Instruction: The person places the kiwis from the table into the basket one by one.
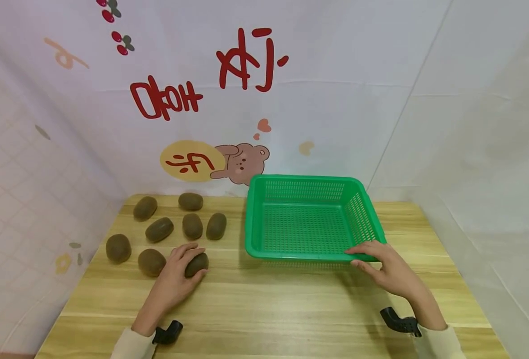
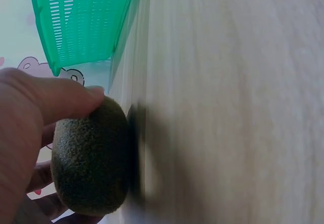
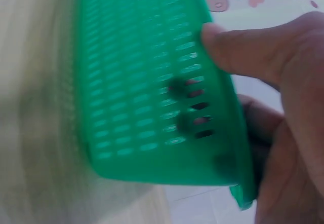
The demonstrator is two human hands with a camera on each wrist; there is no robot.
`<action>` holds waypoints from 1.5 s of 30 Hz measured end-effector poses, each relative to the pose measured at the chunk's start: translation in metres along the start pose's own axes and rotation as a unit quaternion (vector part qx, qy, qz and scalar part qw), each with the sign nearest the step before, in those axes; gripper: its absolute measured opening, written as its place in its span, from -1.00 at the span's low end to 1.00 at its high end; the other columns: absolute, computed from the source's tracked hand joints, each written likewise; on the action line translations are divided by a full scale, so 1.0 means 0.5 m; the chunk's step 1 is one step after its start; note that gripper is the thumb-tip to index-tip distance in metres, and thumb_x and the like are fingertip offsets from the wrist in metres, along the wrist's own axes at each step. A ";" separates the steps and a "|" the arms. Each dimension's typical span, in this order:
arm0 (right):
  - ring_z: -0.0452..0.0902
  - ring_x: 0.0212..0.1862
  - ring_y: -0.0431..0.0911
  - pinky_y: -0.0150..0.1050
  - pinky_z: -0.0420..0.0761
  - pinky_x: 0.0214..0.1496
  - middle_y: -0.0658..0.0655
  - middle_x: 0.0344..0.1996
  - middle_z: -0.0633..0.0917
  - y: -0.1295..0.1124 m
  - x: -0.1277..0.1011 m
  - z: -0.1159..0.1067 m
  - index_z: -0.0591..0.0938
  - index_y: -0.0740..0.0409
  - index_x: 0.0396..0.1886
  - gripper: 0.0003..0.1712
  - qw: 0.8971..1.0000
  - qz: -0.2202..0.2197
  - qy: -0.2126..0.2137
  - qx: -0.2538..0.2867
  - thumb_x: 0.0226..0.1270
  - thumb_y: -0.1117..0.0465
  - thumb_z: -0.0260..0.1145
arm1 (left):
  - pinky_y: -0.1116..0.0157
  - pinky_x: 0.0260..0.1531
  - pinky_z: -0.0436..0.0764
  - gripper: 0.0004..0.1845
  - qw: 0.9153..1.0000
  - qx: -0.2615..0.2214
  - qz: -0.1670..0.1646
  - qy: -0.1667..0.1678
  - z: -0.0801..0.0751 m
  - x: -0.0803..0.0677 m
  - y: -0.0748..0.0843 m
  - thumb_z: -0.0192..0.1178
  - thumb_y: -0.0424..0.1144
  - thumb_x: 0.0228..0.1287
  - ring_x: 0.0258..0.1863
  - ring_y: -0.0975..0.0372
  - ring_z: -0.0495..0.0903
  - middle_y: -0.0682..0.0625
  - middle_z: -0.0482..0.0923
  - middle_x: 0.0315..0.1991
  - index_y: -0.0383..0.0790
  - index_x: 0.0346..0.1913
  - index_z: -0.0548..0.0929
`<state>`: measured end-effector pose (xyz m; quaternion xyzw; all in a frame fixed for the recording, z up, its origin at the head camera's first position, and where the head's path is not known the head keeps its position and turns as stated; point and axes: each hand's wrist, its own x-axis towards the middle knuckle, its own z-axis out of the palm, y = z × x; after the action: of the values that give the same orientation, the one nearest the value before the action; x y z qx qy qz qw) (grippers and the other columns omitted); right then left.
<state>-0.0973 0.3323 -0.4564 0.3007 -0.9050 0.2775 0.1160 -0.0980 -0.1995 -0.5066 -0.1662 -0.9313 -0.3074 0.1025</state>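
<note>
A tabletop booth — white cartoon-printed sheets (image 1: 336, 114) on three sides; a wood-grain table (image 1: 291, 314) between them.

basket (image 1: 291, 257): green, slot-patterned | kiwifruit (image 1: 197, 265): brown | tabletop (image 1: 282, 309): yellowish, wood-grained | backdrop (image 1: 336, 109): white, red-lettered

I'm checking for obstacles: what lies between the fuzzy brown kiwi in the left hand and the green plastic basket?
Between the kiwi and basket, the head view shows only bare yellowish wooden tabletop.
</note>
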 end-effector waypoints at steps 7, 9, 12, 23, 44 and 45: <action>0.62 0.07 -0.13 -0.30 0.51 0.22 -0.19 -0.07 0.76 -0.005 0.006 -0.012 0.74 -0.29 0.03 -0.61 0.998 0.047 -0.033 0.027 0.29 0.24 0.49 | -0.13 0.05 0.62 -0.45 1.000 0.009 -0.005 -0.008 0.001 -0.002 -0.001 0.53 -0.29 0.14 0.17 -0.08 0.53 -0.16 0.59 0.17 -0.19 0.23 0.66; 0.61 0.12 -0.15 -0.38 0.39 0.35 -0.20 -0.06 0.77 -0.006 0.008 -0.015 0.74 -0.33 0.02 -0.64 0.997 0.063 -0.043 0.029 0.31 0.21 0.48 | -0.10 0.03 0.63 -0.44 1.000 0.013 -0.007 -0.012 0.001 -0.002 -0.001 0.54 -0.30 0.13 0.14 -0.06 0.56 -0.11 0.60 0.12 -0.17 0.24 0.65; 0.60 0.09 -0.26 -0.39 0.38 0.37 -0.22 -0.07 0.77 -0.005 0.011 -0.020 0.74 -0.35 0.00 -0.69 0.994 0.089 -0.057 0.037 0.34 0.15 0.46 | -0.09 0.01 0.65 -0.43 1.000 0.018 -0.012 -0.019 0.002 -0.003 0.000 0.53 -0.30 0.13 0.11 -0.05 0.60 -0.08 0.61 0.09 -0.14 0.25 0.65; 0.56 -0.01 -0.30 -0.12 0.64 0.05 -0.21 -0.06 0.74 -0.007 0.016 -0.033 0.73 -0.38 0.02 -0.76 0.983 0.144 -0.098 0.059 0.40 0.01 0.42 | -0.09 -0.01 0.65 -0.43 0.999 0.002 -0.024 -0.021 0.002 -0.001 0.003 0.52 -0.26 0.17 0.08 -0.03 0.65 -0.06 0.63 0.09 -0.14 0.27 0.64; 0.57 -0.03 -0.22 -0.25 0.59 0.03 -0.29 -0.12 0.71 -0.011 0.016 -0.032 0.76 -0.32 0.00 -0.78 0.984 0.146 -0.091 0.055 0.40 0.03 0.42 | -0.04 0.00 0.67 -0.45 0.998 -0.059 0.014 0.028 -0.024 0.052 0.033 0.53 -0.26 0.16 0.05 0.05 0.68 -0.02 0.66 0.08 -0.13 0.24 0.66; 0.56 -0.03 -0.22 -0.25 0.59 0.03 -0.29 -0.12 0.71 -0.011 0.018 -0.032 0.75 -0.35 0.00 -0.78 0.984 0.145 -0.090 0.054 0.40 0.04 0.42 | -0.03 0.01 0.67 -0.45 0.997 -0.063 0.012 0.029 -0.026 0.055 0.035 0.53 -0.25 0.17 0.05 0.06 0.68 -0.02 0.66 0.08 -0.12 0.24 0.66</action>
<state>-0.1005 0.3336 -0.4376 0.1962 -0.9294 0.3116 -0.0239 -0.1159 -0.1873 -0.4788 -0.1744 -0.9045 -0.3693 0.1225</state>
